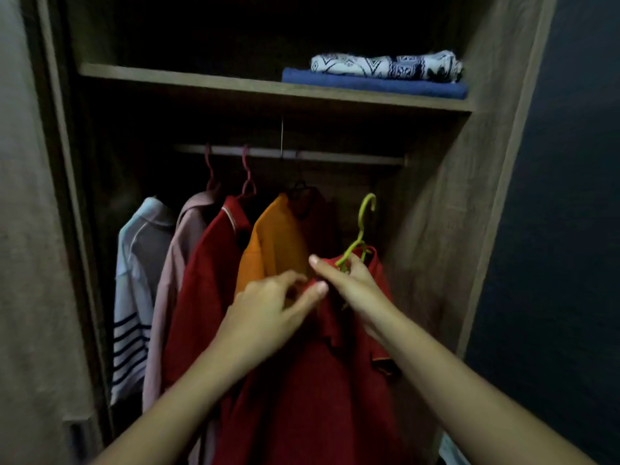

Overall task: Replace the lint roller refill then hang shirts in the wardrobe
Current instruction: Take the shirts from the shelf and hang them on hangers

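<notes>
Right hand (350, 280): fingers curled round the neck of the green hanger (364, 216), just under the hook. Thumb sticks out to the left.
Left hand (268, 310): thumb and fingertips pinch the collar edge of the red shirt (318, 397), right beside the right hand. The two hands nearly touch.

Red shirt sits on the green hanger and drapes down between both forearms, collar up, one sleeve cuff showing on the right. The hook points up and hangs free in the air, below the rail (335, 157) and not on it. It is in the gap at the right end of the wardrobe (469, 196), next to the side wall.

Already on the rail, right to left:
- orange shirt (275, 243) on a dark hanger (300, 193), just left of the held shirt and partly behind the left hand
- hung red shirt (208, 280) on a pink hanger (248, 176)
- pink shirt (177, 263) on a second pink hanger (209, 169)
- pale shirt (134, 280) with dark stripes low on the sleeve; its hanger is hidden

The four are packed shoulder to shoulder.

Shelf (201, 80) above the rail: folded blue cloth (369, 83) at the right end, with a folded patterned cloth (385, 65) stacked on top. Interior is dark and the back of the shelf is not readable.
</notes>
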Motion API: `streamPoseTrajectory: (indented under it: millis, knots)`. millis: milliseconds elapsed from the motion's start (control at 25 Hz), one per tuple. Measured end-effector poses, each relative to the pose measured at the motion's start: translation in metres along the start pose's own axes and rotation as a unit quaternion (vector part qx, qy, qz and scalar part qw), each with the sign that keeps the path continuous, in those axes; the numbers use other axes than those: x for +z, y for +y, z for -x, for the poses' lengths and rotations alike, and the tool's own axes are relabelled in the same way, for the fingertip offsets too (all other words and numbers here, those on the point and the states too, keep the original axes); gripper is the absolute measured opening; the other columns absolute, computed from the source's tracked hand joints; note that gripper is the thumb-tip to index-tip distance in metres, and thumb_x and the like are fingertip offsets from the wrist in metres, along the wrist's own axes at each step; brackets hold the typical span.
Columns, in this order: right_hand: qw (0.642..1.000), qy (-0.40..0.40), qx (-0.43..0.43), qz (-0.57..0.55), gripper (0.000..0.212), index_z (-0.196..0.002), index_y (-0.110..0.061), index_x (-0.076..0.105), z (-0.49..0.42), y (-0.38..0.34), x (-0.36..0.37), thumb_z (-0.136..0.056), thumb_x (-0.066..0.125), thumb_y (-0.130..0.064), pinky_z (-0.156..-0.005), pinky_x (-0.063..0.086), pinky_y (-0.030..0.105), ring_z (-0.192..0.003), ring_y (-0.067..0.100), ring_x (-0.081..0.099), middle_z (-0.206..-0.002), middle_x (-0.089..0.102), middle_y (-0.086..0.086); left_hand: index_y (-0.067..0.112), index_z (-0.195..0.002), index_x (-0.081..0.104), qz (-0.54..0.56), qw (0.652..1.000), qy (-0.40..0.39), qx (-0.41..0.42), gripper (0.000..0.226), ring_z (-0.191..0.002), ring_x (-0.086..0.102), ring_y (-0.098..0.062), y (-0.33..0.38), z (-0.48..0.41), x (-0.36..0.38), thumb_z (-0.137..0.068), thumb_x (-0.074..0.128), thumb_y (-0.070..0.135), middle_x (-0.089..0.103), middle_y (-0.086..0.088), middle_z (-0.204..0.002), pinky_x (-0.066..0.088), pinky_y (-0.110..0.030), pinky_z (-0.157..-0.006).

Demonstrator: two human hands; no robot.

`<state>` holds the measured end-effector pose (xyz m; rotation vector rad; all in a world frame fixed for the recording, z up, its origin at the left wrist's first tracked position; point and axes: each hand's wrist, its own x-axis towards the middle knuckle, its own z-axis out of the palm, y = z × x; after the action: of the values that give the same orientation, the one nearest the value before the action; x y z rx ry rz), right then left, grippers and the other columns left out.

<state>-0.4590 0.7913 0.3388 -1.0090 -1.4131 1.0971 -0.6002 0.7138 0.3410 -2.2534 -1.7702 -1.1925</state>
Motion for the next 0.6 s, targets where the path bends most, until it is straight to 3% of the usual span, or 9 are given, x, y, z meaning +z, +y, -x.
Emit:
streamPoseTrajectory:
  millis: [120, 240, 320, 400, 480, 520, 600]
  knots:
    - [0.998, 0.062, -0.001, -0.024, 0.073, -0.114, -0.01, 0.048, -0.026, 0.005, -0.011, -0.049, 0.075, -0.029, -0.057, 0.046, 0.022, -0.07, 0.014, 0.058, -0.083, 0.058, 0.004, 0.01, -0.13, 0.051, 0.029, 0.995, 0.095, 0.003, 0.066, -0.122, 0.05, -0.024, -0.025, -0.068, -0.006, -0.083, 0.052, 0.056, 0.055, -0.012, -0.129, 0.035, -0.027, -0.101]
    - [0.995, 0.1, -0.009, 0.004, 0.049, -0.093, -0.019, 0.05, -0.052, 0.003, -0.021, -0.047, 0.064, -0.028, -0.061, 0.041, 0.029, -0.066, 0.016, 0.051, -0.075, 0.052, 0.001, 0.0, -0.143, 0.029, 0.029, 0.991, 0.005, -0.127, 0.074, -0.136, 0.033, -0.03, -0.05, -0.128, -0.001, -0.085, 0.065, 0.03, 0.036, -0.021, -0.146, 0.025, -0.029, -0.109]
    - [0.994, 0.1, -0.019, 0.044, 0.06, -0.098, -0.028, 0.045, -0.072, -0.002, -0.029, -0.04, 0.06, -0.037, -0.059, 0.037, 0.027, -0.064, 0.013, 0.045, -0.073, 0.045, -0.005, 0.009, -0.138, 0.041, 0.072, 0.98, -0.048, -0.176, 0.058, -0.126, 0.049, -0.029, -0.049, -0.143, 0.01, -0.085, 0.064, 0.017, 0.052, -0.017, -0.135, 0.037, -0.028, -0.099]
    - [0.991, 0.095, -0.032, 0.09, 0.07, -0.108, -0.038, 0.043, -0.097, -0.01, -0.036, -0.039, 0.056, -0.042, -0.062, 0.036, 0.027, -0.07, 0.015, 0.044, -0.078, 0.042, -0.008, 0.019, -0.125, 0.057, 0.108, 0.981, -0.041, -0.156, 0.043, -0.112, 0.06, -0.027, -0.043, -0.146, 0.026, -0.084, 0.058, 0.008, 0.066, -0.012, -0.118, 0.045, -0.028, -0.09]
    - [0.986, 0.089, -0.043, 0.134, 0.079, -0.118, -0.038, 0.046, -0.124, -0.021, -0.041, -0.039, 0.053, -0.043, -0.073, 0.039, 0.033, -0.083, 0.019, 0.047, -0.089, 0.046, -0.003, 0.019, -0.119, 0.062, 0.129, 0.982, -0.024, -0.136, 0.04, -0.106, 0.063, -0.027, -0.037, -0.146, 0.037, -0.083, 0.054, 0.004, 0.069, -0.013, -0.11, 0.046, -0.027, -0.086]
    - [0.984, 0.089, -0.045, 0.145, 0.078, -0.116, -0.039, 0.047, -0.134, -0.027, -0.043, -0.039, 0.052, -0.042, -0.076, 0.04, 0.035, -0.085, 0.02, 0.049, -0.093, 0.048, -0.001, 0.019, -0.118, 0.062, 0.135, 0.982, -0.017, -0.132, 0.04, -0.104, 0.064, -0.028, -0.035, -0.146, 0.04, -0.082, 0.052, 0.004, 0.07, -0.013, -0.108, 0.047, -0.028, -0.085]
    - [0.981, 0.089, -0.052, 0.166, 0.057, -0.098, -0.034, 0.051, -0.156, -0.042, -0.042, -0.041, 0.052, -0.039, -0.074, 0.041, 0.036, -0.081, 0.022, 0.051, -0.088, 0.053, 0.003, 0.02, -0.117, 0.062, 0.155, 0.979, -0.012, -0.129, 0.041, -0.097, 0.066, -0.028, -0.034, -0.147, 0.041, -0.082, 0.05, 0.004, 0.071, -0.013, -0.103, 0.051, -0.031, -0.084]
